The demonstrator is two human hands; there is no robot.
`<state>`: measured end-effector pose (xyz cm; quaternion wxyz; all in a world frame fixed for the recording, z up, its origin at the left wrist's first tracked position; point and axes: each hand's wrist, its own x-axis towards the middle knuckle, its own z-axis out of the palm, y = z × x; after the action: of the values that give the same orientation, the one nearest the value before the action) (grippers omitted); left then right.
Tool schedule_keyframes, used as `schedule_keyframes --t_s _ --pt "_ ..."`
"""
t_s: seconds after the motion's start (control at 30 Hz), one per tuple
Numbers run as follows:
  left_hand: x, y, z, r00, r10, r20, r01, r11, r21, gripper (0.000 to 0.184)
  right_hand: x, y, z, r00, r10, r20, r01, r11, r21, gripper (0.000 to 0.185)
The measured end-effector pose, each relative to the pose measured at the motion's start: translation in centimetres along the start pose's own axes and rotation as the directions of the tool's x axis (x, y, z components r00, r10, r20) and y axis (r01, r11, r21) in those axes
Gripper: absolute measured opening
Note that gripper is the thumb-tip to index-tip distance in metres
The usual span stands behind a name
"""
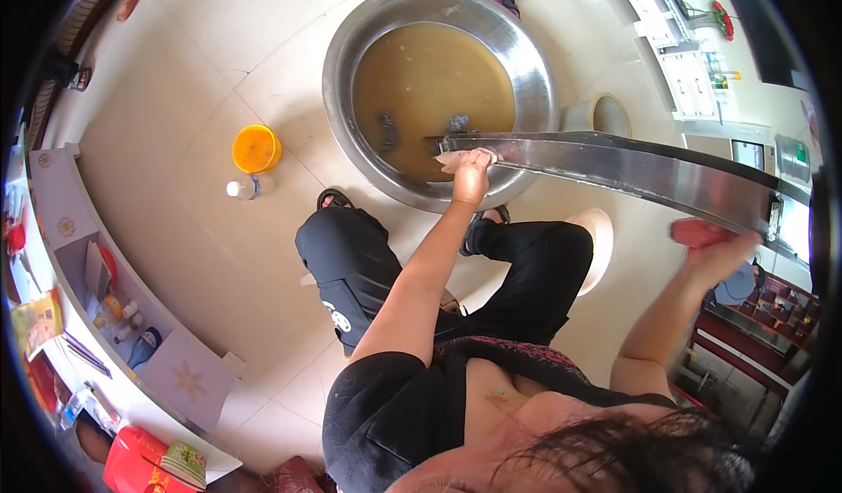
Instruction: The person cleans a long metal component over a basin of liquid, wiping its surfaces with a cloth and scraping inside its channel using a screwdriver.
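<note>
1. In the head view, the metal basin [533, 81], wide and round with a shiny rim, stands on pale floor tiles and holds murky yellow-brown water [430, 81].
2. A long metal panel [614, 161] slants across the basin's near right part; its narrower end lies over the water, and the rest runs out well beyond the rim to the right.
3. The panel is silver-grey and glossy, with a darker strip along its upper edge, pale specks and streaks on its face, and broad soft reflections (the curve in it may come partly from the lens).
4. The left hand [474, 175], above the basin's near rim, is closed with curled fingers on a pale cloth [451, 159], pressed against the panel's lower edge near the narrow end.
5. The right hand [726, 252], well to the right of the basin, is at the panel's lower edge near the wider end; it is blurred, so I cannot tell how far open it is or whether the reddish patch there is something held.
6. Two grey clumps [388, 132] show in the basin's water, one near the panel's end.
7. Left of the basin, a yellow cup [256, 148] stands just beside a clear bottle [245, 188] with a white cap.
</note>
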<state>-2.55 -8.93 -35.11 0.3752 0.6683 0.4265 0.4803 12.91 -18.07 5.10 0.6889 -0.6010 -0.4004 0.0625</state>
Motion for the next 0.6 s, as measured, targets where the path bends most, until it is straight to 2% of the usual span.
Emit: schedule_keyframes --t_s 0.03,0.07,0.1,0.13,0.2,0.23,0.3,0.4,0.5,0.53,0.6 --pt "0.0 -0.1 0.2 1.0 0.016 0.003 -0.016 1.0 -0.011 0.007 -0.7 1.6 0.5 0.995 0.092 -0.024 -0.094 0.994 -0.062 0.039" --pt "-0.2 -0.1 0.4 0.999 0.027 0.03 -0.027 1.0 -0.002 0.007 -2.6 2.4 2.9 0.987 0.11 -0.115 -0.133 0.965 -0.226 0.031" --pt "-0.2 -0.1 0.4 0.998 0.038 0.056 -0.038 0.999 0.009 0.007 -3.7 3.8 4.6 0.968 0.145 -0.203 -0.189 0.957 -0.221 0.021" --pt "-0.2 -0.2 0.4 0.995 0.049 0.083 -0.051 0.998 0.021 0.007 -5.1 4.3 5.9 0.948 0.259 -0.186 -0.299 0.925 -0.236 0.018" --pt "-0.2 0.0 0.2 0.994 0.072 0.087 -0.071 0.997 -0.012 0.006 -6.9 8.2 4.3 0.912 0.408 -0.051 -0.401 0.856 -0.327 0.017" --pt "-0.3 0.3 0.0 0.992 0.084 0.091 -0.082 0.996 -0.029 0.006 -7.9 8.5 5.0 0.928 0.372 -0.003 -0.363 0.904 -0.227 0.016" --pt "-0.4 1.2 -0.4 0.995 0.065 0.073 -0.064 0.998 -0.022 0.006 -8.3 7.5 5.3 0.923 0.385 0.0 -0.383 0.917 -0.109 0.017" --pt "-0.3 3.4 -0.8 0.997 0.073 0.011 -0.073 0.997 -0.017 0.006 -8.0 5.3 4.7 0.94 0.34 -0.029 -0.341 0.939 -0.047 0.019" --pt "1.0 5.8 -1.2 0.992 0.129 -0.016 -0.129 0.992 -0.001 0.008 -7.2 3.2 2.3 0.924 0.374 -0.077 -0.379 0.923 -0.063 0.024" --pt "1.4 6.6 -1.3 0.989 0.143 -0.025 -0.143 0.99 -0.003 0.008 -7.1 2.6 1.5 0.906 0.399 -0.145 -0.407 0.913 -0.036 0.021" --pt "2.0 7.7 -1.1 0.984 0.168 -0.05 -0.168 0.986 0.007 0.011 -7.4 1.6 -0.9 0.915 0.392 -0.093 -0.391 0.92 0.024 0.015"
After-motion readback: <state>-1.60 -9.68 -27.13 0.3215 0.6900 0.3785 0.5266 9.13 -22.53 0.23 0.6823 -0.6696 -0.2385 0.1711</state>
